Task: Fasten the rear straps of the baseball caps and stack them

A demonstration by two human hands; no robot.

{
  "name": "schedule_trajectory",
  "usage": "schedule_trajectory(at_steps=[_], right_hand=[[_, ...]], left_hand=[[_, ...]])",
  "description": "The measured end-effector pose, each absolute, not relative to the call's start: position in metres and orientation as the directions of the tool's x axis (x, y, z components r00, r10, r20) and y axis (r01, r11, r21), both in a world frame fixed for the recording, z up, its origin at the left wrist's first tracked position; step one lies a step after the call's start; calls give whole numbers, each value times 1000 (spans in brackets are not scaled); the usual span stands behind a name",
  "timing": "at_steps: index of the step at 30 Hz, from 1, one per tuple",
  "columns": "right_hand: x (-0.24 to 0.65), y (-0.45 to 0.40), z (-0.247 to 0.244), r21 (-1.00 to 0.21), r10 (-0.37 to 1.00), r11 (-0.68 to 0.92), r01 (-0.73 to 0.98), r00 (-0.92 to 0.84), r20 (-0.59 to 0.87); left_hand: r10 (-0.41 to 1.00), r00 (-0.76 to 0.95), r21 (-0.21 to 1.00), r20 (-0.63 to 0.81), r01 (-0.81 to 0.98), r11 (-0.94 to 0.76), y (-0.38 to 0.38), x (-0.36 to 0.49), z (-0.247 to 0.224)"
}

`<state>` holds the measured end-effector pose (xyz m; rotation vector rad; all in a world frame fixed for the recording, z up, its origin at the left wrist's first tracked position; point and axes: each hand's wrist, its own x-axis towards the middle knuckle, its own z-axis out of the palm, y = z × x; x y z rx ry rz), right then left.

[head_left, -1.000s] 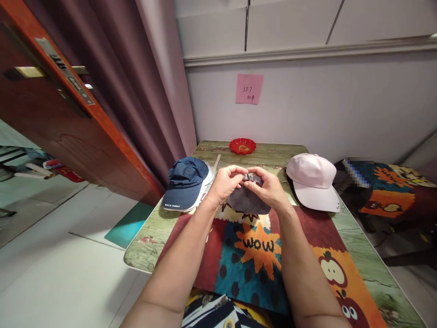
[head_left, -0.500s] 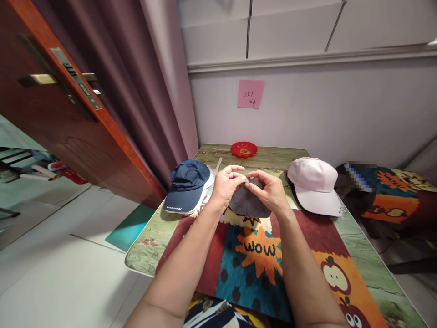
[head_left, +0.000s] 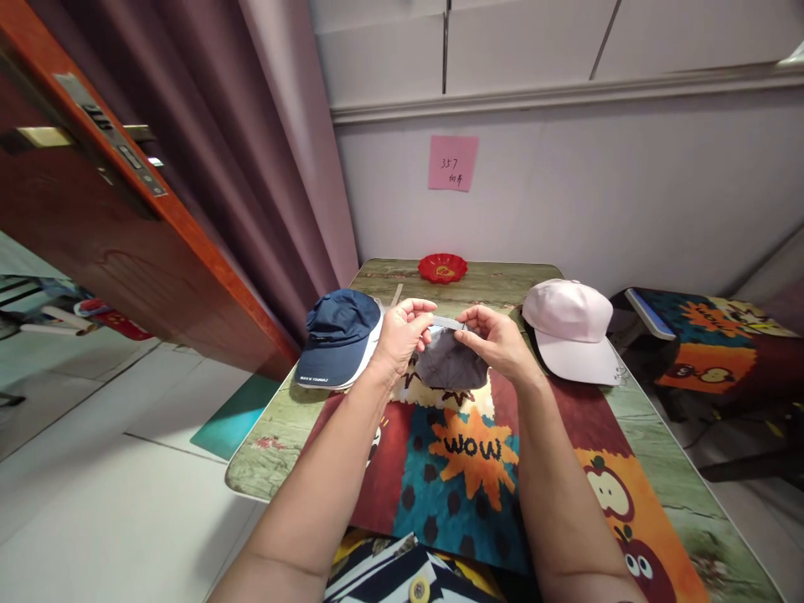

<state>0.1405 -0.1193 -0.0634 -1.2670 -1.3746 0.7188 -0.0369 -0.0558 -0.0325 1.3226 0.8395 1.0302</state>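
Note:
A grey cap (head_left: 452,360) hangs between my two hands above the table, its inside partly facing me. My left hand (head_left: 400,337), fingers pinched, grips one end of the cap's pale back strap (head_left: 447,322). At the other end, my right hand (head_left: 499,339) is closed on the strap between thumb and fingers, beside a small dark piece. A navy cap (head_left: 342,327) with a white-edged brim lies left of my left hand. To the right of my right hand rests a pale pink cap (head_left: 569,311), brim toward me.
A red scalloped dish (head_left: 443,269) stands at the table's far edge by the wall. Under my arms lies a colourful mat (head_left: 418,519) with "WOW" on it. An open wooden door (head_left: 119,243) and a purple curtain (head_left: 251,167) are on the left. A dark stool (head_left: 653,314) stands at right.
My hands have moved apart, so the pale strap now shows stretched between them. The grey cap has shifted slightly, and the whole view has tilted a little.

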Motion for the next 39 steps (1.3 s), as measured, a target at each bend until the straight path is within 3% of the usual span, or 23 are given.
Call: schedule_trajectory(at_steps=[4, 8, 10, 18, 22, 27, 32, 39], right_hand=[[139, -117, -63, -947, 940, 286, 143, 149, 307], [134, -115, -61, -956, 949, 291, 19, 123, 291], [133, -115, -60, -961, 955, 278, -10, 114, 275], [133, -119, -58, -947, 956, 292, -137, 52, 287], [130, -115, -61, -935, 952, 304, -181, 105, 289], [125, -113, -64, -956, 957, 269, -116, 145, 252], [127, -116, -60, -963, 947, 266, -35, 195, 254], [126, -121, -52, -936, 920, 314, -161, 294, 258]], left_hand=[[910, 413, 998, -17, -49, 41, -49, -34, -30], [749, 649, 987, -135, 154, 44, -45, -27, -29], [714, 688, 987, -129, 156, 28, -43, -24, -29], [686, 717, 992, -124, 103, 72, -40, -30, -22], [645, 751, 989, -142, 80, 124, -40, -34, -19], [647, 745, 979, -161, 37, 201, -42, -35, -16], [703, 698, 987, -133, 24, 162, -46, -35, -15], [704, 700, 990, -117, 28, 137, -46, -36, -27]])
